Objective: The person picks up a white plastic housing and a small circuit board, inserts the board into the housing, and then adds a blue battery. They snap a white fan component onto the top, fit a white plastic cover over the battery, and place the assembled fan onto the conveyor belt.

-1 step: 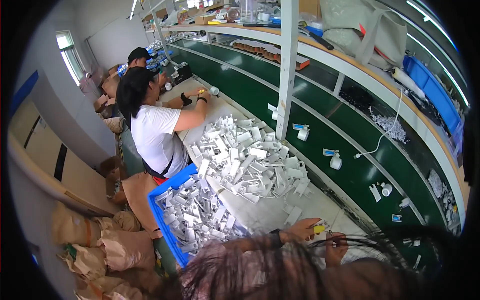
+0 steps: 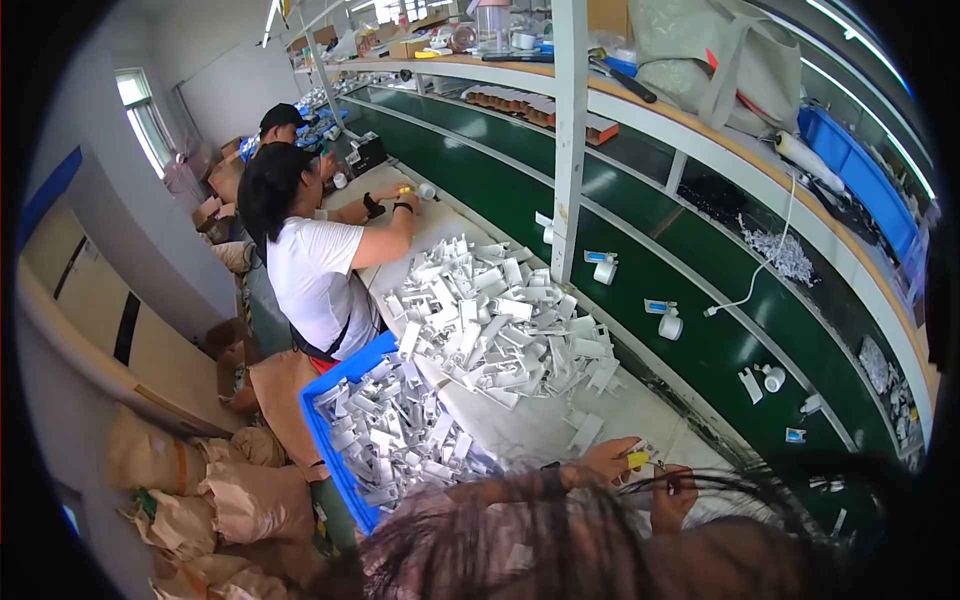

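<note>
left hand [image 2: 603, 462] in the lower right of the frame, pinching a small yellow thing [image 2: 637, 460] at its fingertips, right hand [image 2: 673, 498] just beside, cannot tell if it grips anything

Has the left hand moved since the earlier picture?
No, not visibly. The left hand shows in the same spot over the worktable, close to the same loose white piece.

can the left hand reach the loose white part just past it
Likely yes: the white part lies close to the left hand, with nothing visible between, though that hand looks occupied.
</note>
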The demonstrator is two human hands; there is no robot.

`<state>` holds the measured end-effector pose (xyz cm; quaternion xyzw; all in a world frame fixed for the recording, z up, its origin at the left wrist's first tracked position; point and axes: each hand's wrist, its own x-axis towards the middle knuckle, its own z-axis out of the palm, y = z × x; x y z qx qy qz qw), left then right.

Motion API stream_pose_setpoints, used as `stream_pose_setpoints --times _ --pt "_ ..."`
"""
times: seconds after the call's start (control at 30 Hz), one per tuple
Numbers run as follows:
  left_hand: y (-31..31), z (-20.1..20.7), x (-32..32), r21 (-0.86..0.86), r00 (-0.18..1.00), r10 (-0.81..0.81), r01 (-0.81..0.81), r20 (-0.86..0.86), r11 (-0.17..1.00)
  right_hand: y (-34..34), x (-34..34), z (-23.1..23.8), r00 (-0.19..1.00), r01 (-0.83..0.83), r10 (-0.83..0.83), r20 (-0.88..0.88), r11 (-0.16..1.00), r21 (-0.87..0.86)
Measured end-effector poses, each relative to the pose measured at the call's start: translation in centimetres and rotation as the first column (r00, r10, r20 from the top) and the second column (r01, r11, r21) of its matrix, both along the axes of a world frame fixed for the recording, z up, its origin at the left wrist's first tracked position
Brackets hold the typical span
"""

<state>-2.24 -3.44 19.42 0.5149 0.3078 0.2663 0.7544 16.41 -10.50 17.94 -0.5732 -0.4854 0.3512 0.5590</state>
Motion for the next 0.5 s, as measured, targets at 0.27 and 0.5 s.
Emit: stream_pose_setpoints --times 0.27,0.5 --pt "-4.9 2.8 4.9 -0.057 0.975 0.221 -0.22 0.004 0.974 -1.7 4.3 4.8 0.952 -0.162 0.082 0.296 0.952 0.258" --pt "-5.6 3.6 5.4 -0.183 0.926 0.374 -0.36 0.047 0.915 -1.4 5.2 3.9 0.941 -0.211 0.12 0.318 0.939 0.272"
